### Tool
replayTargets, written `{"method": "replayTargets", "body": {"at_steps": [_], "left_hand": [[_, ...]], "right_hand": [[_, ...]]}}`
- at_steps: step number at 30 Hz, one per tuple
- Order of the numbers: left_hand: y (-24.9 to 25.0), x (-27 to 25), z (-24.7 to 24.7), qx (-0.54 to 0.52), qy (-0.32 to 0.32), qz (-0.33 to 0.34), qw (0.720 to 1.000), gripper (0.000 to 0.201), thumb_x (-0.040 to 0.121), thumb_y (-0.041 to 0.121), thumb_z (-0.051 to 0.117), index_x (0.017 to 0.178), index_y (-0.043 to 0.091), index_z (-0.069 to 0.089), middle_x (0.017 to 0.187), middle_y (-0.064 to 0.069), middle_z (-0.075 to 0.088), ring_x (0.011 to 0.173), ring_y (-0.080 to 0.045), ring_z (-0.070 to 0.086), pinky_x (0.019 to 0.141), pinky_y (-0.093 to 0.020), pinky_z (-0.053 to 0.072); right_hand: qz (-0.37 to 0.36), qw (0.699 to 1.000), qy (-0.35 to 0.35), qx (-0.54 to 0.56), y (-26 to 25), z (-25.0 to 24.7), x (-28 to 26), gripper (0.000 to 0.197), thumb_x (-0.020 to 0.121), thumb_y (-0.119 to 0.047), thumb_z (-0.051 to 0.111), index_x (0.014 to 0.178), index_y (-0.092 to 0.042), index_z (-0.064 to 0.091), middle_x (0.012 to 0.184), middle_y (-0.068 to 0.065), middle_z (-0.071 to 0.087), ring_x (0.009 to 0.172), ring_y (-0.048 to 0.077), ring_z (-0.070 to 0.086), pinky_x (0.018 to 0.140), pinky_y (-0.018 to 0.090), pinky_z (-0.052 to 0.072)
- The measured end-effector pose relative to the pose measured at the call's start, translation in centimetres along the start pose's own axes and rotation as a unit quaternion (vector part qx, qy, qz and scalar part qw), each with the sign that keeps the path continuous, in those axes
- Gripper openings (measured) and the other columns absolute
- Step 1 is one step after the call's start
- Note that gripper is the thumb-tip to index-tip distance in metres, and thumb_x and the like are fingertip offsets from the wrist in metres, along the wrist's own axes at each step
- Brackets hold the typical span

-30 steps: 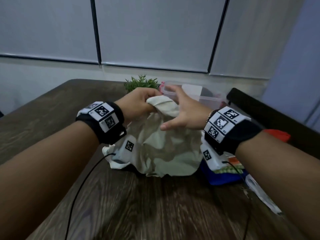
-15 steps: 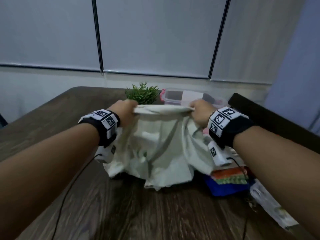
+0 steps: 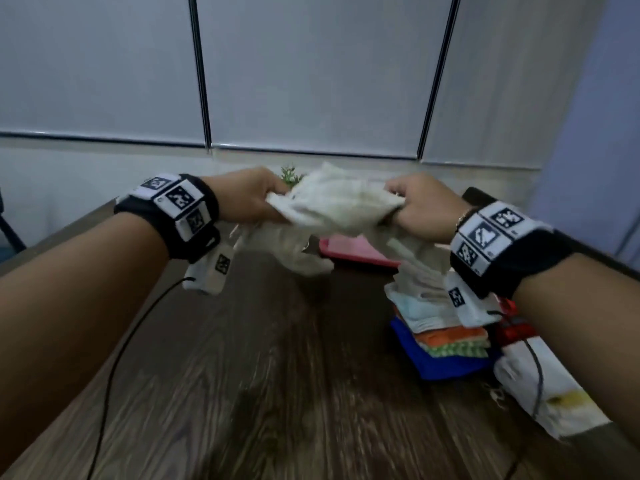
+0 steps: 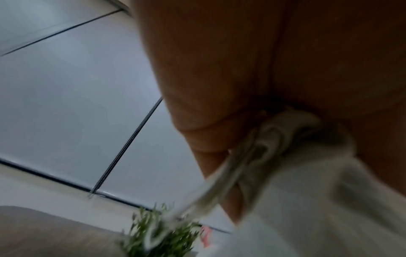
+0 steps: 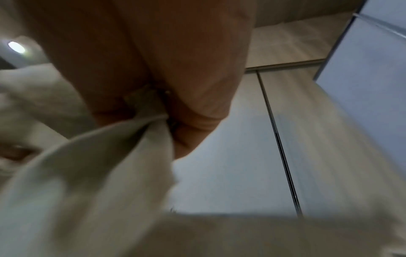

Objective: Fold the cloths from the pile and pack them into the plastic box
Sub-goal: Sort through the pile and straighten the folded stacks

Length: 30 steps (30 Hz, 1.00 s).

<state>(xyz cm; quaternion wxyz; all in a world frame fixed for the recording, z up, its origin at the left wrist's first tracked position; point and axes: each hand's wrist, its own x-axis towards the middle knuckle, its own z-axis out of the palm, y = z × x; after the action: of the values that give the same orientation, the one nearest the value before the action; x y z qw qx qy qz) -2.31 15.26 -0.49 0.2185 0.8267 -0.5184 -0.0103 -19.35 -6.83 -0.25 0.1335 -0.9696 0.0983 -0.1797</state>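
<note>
Both hands hold a cream cloth (image 3: pixel 332 206) up in the air above the dark wooden table (image 3: pixel 277 375). My left hand (image 3: pixel 249 197) grips its left edge, and my right hand (image 3: pixel 420 209) grips its right edge. The cloth is bunched between them and blurred, its lower part dangling toward the table. The left wrist view shows fingers (image 4: pixel 211 139) curled round bunched cream fabric (image 4: pixel 285 132). In the right wrist view the cream cloth (image 5: pixel 98 165) is pinched in my right hand's fingers (image 5: pixel 197 111). The pile of cloths (image 3: pixel 443 337) lies on the table under my right wrist. The plastic box is hidden behind the cloth.
A pink flat item (image 3: pixel 353 249) lies on the table behind the held cloth. A small green plant (image 3: pixel 291 174) peeks out at the far edge. A white bag (image 3: pixel 547 389) lies at the right edge. A black cable (image 3: pixel 114 358) hangs from my left wrist.
Both hands have lifted the cream cloth off the table and raised it higher. The cloth has swung up and bunched between them, uncovering the pile on the right.
</note>
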Motion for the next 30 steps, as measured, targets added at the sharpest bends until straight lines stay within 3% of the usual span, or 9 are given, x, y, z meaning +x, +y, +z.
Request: {"method": "replayTargets", "body": {"at_steps": [3, 5, 10, 14, 19, 22, 26, 28, 30], "left_hand": [[-0.9, -2.4, 2.2, -0.079, -0.107, -0.015, 0.991, 0.016, 0.080, 0.017, 0.080, 0.080, 0.031, 0.073, 0.074, 0.014, 0.072, 0.064, 0.002, 0.063, 0.061, -0.015, 0.048], [-1.4, -3.6, 4.0, -0.135, -0.198, -0.028, 0.970, 0.021, 0.073, 0.016, 0.083, 0.088, 0.023, 0.071, 0.076, 0.015, 0.072, 0.066, 0.002, 0.063, 0.061, -0.013, 0.047], [-3.4, -5.5, 7.2, -0.194, -0.324, -0.032, 0.925, 0.044, 0.071, 0.013, 0.086, 0.109, 0.004, 0.066, 0.105, -0.009, 0.074, 0.095, -0.018, 0.068, 0.082, -0.033, 0.055], [-5.9, -5.9, 7.3, -0.267, -0.290, -0.055, 0.918, 0.042, 0.072, 0.003, 0.076, 0.110, -0.002, 0.058, 0.105, -0.015, 0.069, 0.092, -0.020, 0.065, 0.080, -0.036, 0.056], [-9.3, -5.6, 5.8, -0.201, -0.242, -0.114, 0.942, 0.019, 0.083, -0.002, 0.073, 0.098, 0.005, 0.064, 0.081, -0.010, 0.069, 0.068, -0.016, 0.063, 0.058, -0.030, 0.052], [-10.4, -3.3, 6.4, -0.053, -0.051, -0.115, 0.991, 0.016, 0.083, 0.011, 0.075, 0.091, 0.019, 0.064, 0.084, -0.002, 0.071, 0.068, -0.013, 0.062, 0.061, -0.026, 0.050], [-12.2, -1.3, 8.4, 0.004, 0.198, -0.228, 0.953, 0.065, 0.070, 0.032, 0.086, 0.123, 0.023, 0.050, 0.118, -0.005, 0.057, 0.103, -0.027, 0.060, 0.090, -0.038, 0.051], [-12.5, -1.7, 9.1, 0.062, 0.152, -0.278, 0.946, 0.056, 0.074, 0.040, 0.082, 0.118, 0.017, 0.055, 0.117, -0.011, 0.059, 0.103, -0.032, 0.058, 0.086, -0.037, 0.049], [-12.1, -2.8, 9.6, 0.125, 0.015, -0.331, 0.935, 0.040, 0.085, 0.047, 0.069, 0.104, 0.012, 0.067, 0.108, -0.012, 0.066, 0.090, -0.031, 0.061, 0.076, -0.033, 0.048]], "right_hand": [[-0.014, 0.995, -0.101, -0.003, -0.1, 2.1, -3.5, 0.011, 0.080, -0.012, 0.072, 0.080, -0.020, 0.064, 0.074, -0.006, 0.063, 0.070, 0.015, 0.061, 0.056, 0.021, 0.046], [-0.029, 0.978, -0.207, -0.023, -0.3, 3.9, -5.5, 0.015, 0.075, -0.018, 0.075, 0.085, -0.021, 0.065, 0.077, -0.005, 0.066, 0.070, 0.013, 0.062, 0.062, 0.025, 0.051], [-0.032, 0.933, -0.359, -0.006, -0.4, 6.4, -8.4, 0.021, 0.069, -0.029, 0.074, 0.088, -0.024, 0.066, 0.084, -0.004, 0.073, 0.081, 0.015, 0.069, 0.077, 0.039, 0.058], [-0.017, 0.954, -0.298, 0.010, 1.4, 4.4, -7.7, 0.010, 0.080, -0.014, 0.069, 0.087, -0.019, 0.065, 0.079, -0.009, 0.066, 0.069, 0.001, 0.062, 0.062, 0.021, 0.050], [0.006, 0.961, -0.275, 0.037, 4.1, 1.4, -5.1, 0.014, 0.083, -0.028, 0.078, 0.089, -0.023, 0.066, 0.086, -0.005, 0.073, 0.079, 0.008, 0.070, 0.069, 0.027, 0.054], [0.039, 0.986, -0.159, -0.028, 4.6, 2.8, -1.2, 0.016, 0.084, -0.028, 0.076, 0.094, -0.021, 0.065, 0.093, -0.006, 0.071, 0.083, 0.012, 0.067, 0.067, 0.026, 0.046], [0.083, 0.992, -0.007, -0.097, 4.3, 6.3, 2.2, 0.045, 0.085, -0.022, 0.071, 0.126, -0.026, 0.053, 0.127, 0.000, 0.056, 0.116, 0.026, 0.054, 0.093, 0.034, 0.044], [0.073, 0.991, 0.012, -0.115, 3.8, 7.7, 1.8, 0.040, 0.087, -0.020, 0.068, 0.124, -0.025, 0.054, 0.130, 0.002, 0.055, 0.120, 0.028, 0.051, 0.099, 0.042, 0.046], [0.073, 0.989, 0.010, -0.131, 3.6, 8.9, 0.6, 0.017, 0.087, -0.024, 0.065, 0.103, -0.025, 0.061, 0.113, 0.002, 0.062, 0.105, 0.026, 0.058, 0.089, 0.042, 0.052]]}}
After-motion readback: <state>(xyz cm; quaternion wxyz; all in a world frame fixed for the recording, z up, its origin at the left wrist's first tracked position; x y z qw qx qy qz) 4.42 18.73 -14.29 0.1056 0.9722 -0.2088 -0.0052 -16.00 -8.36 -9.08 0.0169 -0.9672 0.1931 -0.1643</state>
